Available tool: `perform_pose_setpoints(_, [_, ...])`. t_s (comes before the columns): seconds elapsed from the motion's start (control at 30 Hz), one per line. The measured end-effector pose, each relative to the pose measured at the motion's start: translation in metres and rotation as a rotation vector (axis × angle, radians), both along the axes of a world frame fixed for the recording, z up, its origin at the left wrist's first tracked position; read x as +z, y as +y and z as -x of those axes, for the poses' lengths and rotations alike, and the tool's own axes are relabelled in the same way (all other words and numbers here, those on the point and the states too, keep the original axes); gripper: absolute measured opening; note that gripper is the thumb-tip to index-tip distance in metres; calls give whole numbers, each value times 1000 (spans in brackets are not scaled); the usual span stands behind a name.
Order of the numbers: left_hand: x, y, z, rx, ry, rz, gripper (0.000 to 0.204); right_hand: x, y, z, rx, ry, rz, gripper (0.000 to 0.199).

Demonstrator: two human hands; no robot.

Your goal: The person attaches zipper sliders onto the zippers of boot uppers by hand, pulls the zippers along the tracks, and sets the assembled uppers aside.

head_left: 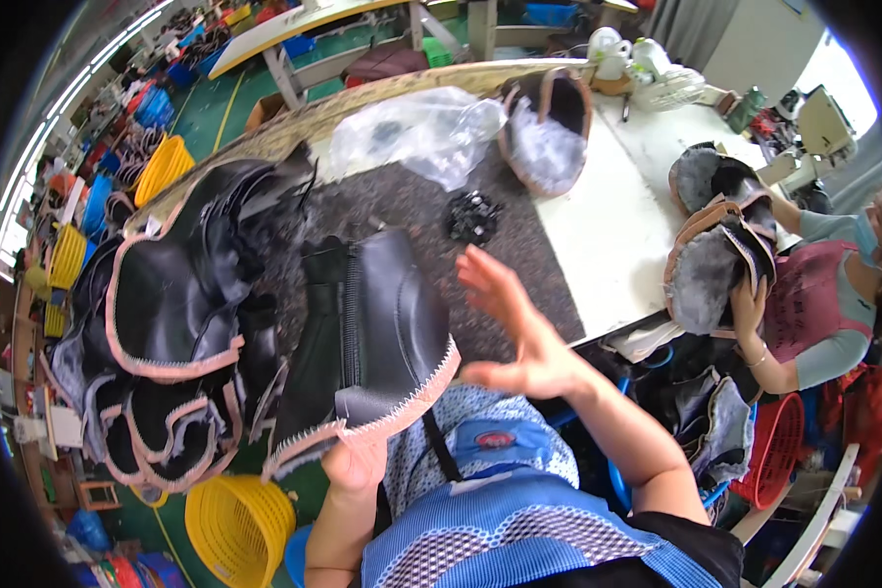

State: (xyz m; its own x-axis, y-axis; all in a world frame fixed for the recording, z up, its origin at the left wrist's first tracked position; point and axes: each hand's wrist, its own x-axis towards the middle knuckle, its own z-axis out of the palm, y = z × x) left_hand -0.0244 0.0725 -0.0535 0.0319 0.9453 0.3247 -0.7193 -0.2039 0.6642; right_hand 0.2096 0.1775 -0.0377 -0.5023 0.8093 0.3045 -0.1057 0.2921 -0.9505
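Observation:
A black leather boot upper (402,314) with a side zipper and a zigzag-stitched pink lower edge is in front of me, over the dark mat. Its stitched edge is gripped from below by my left hand (356,465), whose fingers are partly hidden behind it. To the right of the upper, my right hand (519,338) is raised with the fingers spread and nothing in it. Left of it lies a heap of similar black uppers (171,314). Beyond, a small pile of shiny black pieces (472,218) rests on the mat (539,255).
A clear plastic bag (412,127) and a grey-fur-lined upper (549,147) lie at the table's far side. On the right, a co-worker (818,294) handles fur-lined uppers (706,279). A yellow basket (235,529) stands at lower left, a red basket (776,441) at right.

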Motion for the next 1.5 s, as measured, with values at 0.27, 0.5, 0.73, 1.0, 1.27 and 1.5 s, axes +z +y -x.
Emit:
perform_pose_setpoints(0.27, [44,49,-117,-733,331,288,44,24,50,-91,-719,-2,-56,62])
perform_pose_setpoints(0.5, [5,110,-84,-367,982,-50,15,43,244,-272,-768,-661,-228,33])
perform_pose_setpoints(0.73, [-43,240,-65,324,1665,-341,67,3,356,-205,-932,-895,-629,53])
perform_pose_setpoints(1.0, [-65,254,10,539,1760,-281,58,-15,216,-80,-439,-582,-745,20])
perform_pose_setpoints(1.27, [-18,109,45,336,1511,-449,27,-24,163,-18,-269,-816,-568,10])
perform_pose_setpoints(1.5, [94,13,207,1047,2588,-206,39,-29,131,-25,-277,-693,-185,9])
